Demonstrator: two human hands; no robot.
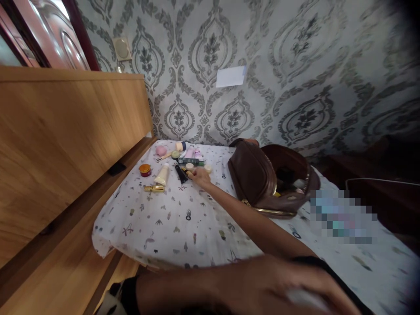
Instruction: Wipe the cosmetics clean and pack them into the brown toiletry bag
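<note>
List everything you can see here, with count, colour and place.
Open leather bag: 1, brown, cloth's right
Round jar: 1, orange-red, cloth's left
Squeeze tube: 1, cream, beside jar
Slim cylinder: 1, gold, below tube
Flat tube: 1, black, by right hand
Long tube: 1, dark green, behind black tube
Rounded item: 1, pink, back left
Capped container: 1, cream and navy, back
Small cosmetics: count unclear, mixed, among these
Printed cloth: 1, white, beneath
Wooden furniture: cream-brown, left
Paper: 1, white, wall
Wallpaper: grey, behind
Pixelated patch: 1, mixed, right
Right hand: 1, brown, at small cosmetics
Left hand: 1, brown, foreground, blurred
</note>
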